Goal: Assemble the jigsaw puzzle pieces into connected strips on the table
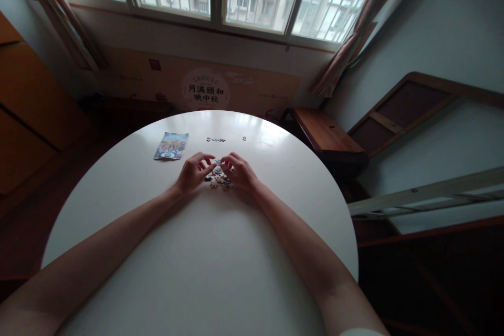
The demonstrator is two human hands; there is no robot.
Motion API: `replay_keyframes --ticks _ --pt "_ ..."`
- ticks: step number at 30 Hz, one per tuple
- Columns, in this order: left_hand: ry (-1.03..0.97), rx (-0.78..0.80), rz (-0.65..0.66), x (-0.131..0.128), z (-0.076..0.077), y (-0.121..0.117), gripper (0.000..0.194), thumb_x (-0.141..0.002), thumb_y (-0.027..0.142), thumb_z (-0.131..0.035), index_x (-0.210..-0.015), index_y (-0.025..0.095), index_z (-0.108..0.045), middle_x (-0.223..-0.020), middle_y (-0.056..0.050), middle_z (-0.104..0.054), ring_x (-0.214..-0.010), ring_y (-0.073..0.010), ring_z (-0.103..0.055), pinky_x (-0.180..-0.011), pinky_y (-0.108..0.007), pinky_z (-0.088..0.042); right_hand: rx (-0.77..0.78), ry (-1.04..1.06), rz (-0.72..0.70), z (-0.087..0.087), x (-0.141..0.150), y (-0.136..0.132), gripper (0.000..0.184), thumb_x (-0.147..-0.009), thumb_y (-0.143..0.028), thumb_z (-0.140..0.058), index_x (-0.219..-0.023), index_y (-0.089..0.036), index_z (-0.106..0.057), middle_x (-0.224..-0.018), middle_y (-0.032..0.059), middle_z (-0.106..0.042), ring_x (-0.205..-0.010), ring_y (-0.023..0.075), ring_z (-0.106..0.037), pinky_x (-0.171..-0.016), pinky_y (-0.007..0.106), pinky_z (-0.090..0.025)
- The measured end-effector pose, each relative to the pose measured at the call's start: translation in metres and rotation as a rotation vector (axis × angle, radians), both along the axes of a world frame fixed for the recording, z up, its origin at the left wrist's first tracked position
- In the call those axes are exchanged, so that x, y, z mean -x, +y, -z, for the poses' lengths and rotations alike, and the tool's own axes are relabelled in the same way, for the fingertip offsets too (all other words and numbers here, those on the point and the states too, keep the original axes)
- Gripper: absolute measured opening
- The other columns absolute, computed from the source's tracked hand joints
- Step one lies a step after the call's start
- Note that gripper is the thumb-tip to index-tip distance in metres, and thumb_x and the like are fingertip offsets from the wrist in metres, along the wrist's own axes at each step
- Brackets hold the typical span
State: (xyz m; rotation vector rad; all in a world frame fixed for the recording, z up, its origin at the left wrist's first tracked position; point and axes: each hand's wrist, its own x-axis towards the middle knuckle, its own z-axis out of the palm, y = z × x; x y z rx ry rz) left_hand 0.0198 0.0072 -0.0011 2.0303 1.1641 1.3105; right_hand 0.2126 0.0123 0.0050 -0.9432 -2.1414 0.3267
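Observation:
A small pile of jigsaw puzzle pieces (221,182) lies on the white round table (205,268), some face down and pale, others coloured. My left hand (192,172) hovers at the pile's left side, with thumb and forefinger curved and a gap between them. From the right, my right hand (239,172) reaches over the pile with bent fingers. A light blue jigsaw piece (218,161) shows at the fingertips of my right hand, close to the left fingertips. The right fingers partly hide the pile.
Beyond the hands, a short row of jigsaw pieces (216,139) lies on the table, with a single piece (244,138) to its right. A colourful printed packet (171,146) lies at the left. A wooden bench (325,130) stands past the table's right edge, below the window.

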Motion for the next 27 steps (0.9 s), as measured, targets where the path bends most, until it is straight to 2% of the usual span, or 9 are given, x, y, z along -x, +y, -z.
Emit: replay_keyframes --ticks 6,12,19,27 --pt "0.042 -0.035 0.031 -0.0011 -0.0026 -0.0004 0.022 -0.085 0.036 -0.059 -0.093 0.017 -0.067 -0.079 -0.002 -0.059 -0.056 -0.008 -0.056 -0.051 -0.02 -0.049 0.0 0.0 -0.004 -0.0003 0.0002 -0.0001 0.016 -0.091 -0.027 -0.051 -0.098 -0.019 -0.062 -0.087 0.0028 -0.057 -0.071 0.0102 -0.056 -0.066 0.023 -0.044" --pt "0.021 -0.044 0.001 -0.0006 -0.003 -0.0015 0.022 -0.083 0.037 -0.061 -0.091 0.016 -0.065 -0.079 -0.001 -0.059 -0.055 -0.0083 -0.055 -0.051 -0.02 -0.047 0.031 0.005 0.002 -0.0019 0.0001 -0.0011 0.025 -0.09 -0.034 -0.054 -0.111 -0.02 -0.057 -0.086 0.0015 -0.058 -0.07 0.0107 -0.055 -0.067 0.023 -0.045" --pt "0.007 -0.023 0.023 -0.0007 -0.0044 -0.0034 0.023 -0.082 0.038 -0.062 -0.089 0.016 -0.064 -0.08 -0.002 -0.059 -0.057 -0.009 -0.057 -0.051 -0.021 -0.047 0.045 0.003 0.001 -0.0009 0.0003 -0.0004 0.023 -0.09 -0.038 -0.054 -0.104 -0.019 -0.058 -0.084 0.001 -0.058 -0.069 0.0101 -0.055 -0.067 0.023 -0.044" --pt "0.017 -0.016 0.008 -0.0028 -0.0063 -0.0046 0.022 -0.084 0.036 -0.06 -0.091 0.017 -0.065 -0.077 -0.001 -0.06 -0.055 -0.0085 -0.055 -0.051 -0.02 -0.047 0.046 0.01 -0.001 -0.0001 -0.0002 0.0003 0.022 -0.091 -0.035 -0.052 -0.106 -0.02 -0.057 -0.086 0.0018 -0.059 -0.07 0.0107 -0.056 -0.068 0.023 -0.044"
